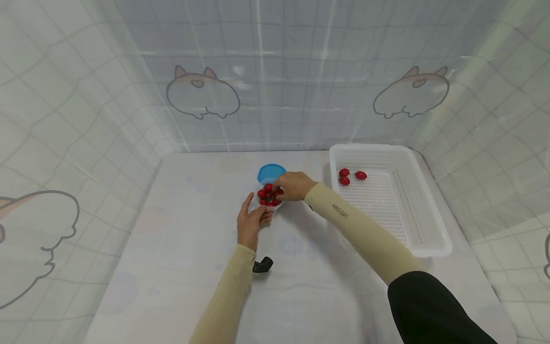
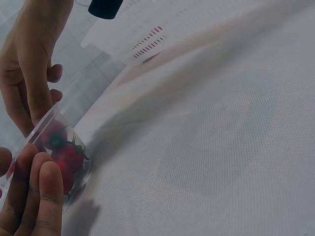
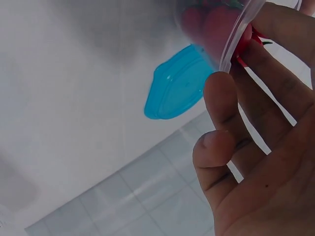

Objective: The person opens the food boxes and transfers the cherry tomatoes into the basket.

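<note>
A clear plastic cup (image 1: 275, 208) holds several red cherry tomatoes (image 1: 268, 187), with green stems showing through its wall in the left wrist view. My right hand (image 1: 295, 186) reaches over the cup from the right. Its thumb and fingers are down at the rim, pinching a cherry tomato that they partly hide. On the near left side is my left hand (image 1: 250, 224), several fairly straight fingers (image 2: 49, 182) lying against the cup's wall and one digit pointing up apart from it. Just behind the cup lies a shallow blue translucent dish (image 1: 271, 172).
At the right stands a white perforated basket (image 1: 429, 210) with three cherry tomatoes (image 1: 344, 180) near its far left corner. A black wrist camera (image 1: 263, 264) sticks out beside the left wrist. Tiled-pattern curtains (image 1: 283, 95) hang behind the table and along both sides.
</note>
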`<control>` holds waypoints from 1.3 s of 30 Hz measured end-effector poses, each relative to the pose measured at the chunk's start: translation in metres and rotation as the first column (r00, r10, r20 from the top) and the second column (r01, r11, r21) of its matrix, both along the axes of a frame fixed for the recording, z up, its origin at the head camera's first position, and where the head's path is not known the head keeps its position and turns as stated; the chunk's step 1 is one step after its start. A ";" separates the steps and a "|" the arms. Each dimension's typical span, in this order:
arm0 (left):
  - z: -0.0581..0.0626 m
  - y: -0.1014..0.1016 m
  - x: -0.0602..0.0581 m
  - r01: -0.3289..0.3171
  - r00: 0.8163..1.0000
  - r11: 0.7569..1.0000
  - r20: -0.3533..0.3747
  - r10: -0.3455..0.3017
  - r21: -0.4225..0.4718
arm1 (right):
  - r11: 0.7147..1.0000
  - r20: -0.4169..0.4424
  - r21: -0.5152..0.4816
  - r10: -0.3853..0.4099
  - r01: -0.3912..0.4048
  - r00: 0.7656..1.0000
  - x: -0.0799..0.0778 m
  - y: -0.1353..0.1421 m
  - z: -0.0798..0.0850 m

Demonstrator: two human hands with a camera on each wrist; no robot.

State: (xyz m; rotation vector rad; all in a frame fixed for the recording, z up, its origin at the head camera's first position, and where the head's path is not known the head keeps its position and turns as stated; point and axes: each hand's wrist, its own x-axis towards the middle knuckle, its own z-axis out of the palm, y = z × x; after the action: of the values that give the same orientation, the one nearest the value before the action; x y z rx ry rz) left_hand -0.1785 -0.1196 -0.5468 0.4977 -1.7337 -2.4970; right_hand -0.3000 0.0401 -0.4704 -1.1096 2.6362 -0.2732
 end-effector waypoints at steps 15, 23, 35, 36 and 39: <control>-0.001 0.000 -0.001 0.007 1.000 1.000 0.001 -0.007 0.010 | 1.000 0.006 0.000 -0.029 0.029 1.000 -0.001 0.000 -0.006; -0.002 -0.002 -0.001 0.017 1.000 1.000 0.004 -0.017 0.007 | 0.999 -0.032 -0.031 -0.010 0.009 0.999 0.001 0.002 -0.002; -0.001 -0.001 -0.002 0.007 1.000 1.000 0.008 -0.007 0.003 | 0.979 -0.066 -0.202 -0.041 0.027 0.997 0.004 0.014 0.015; -0.001 -0.001 -0.002 0.007 1.000 1.000 0.012 -0.007 0.001 | 0.977 -0.070 -0.212 -0.044 0.028 0.997 0.004 0.015 0.015; 0.000 -0.001 -0.003 0.008 1.000 1.000 0.027 -0.008 -0.005 | 0.970 -0.074 -0.240 -0.057 0.037 0.996 0.004 0.018 0.017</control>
State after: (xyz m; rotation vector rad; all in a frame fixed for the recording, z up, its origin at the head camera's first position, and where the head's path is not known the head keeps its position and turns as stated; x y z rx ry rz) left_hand -0.1811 -0.1206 -0.5471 0.5268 -1.7549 -2.5016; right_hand -0.2964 0.0582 -0.4535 -1.1519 2.7592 -0.5798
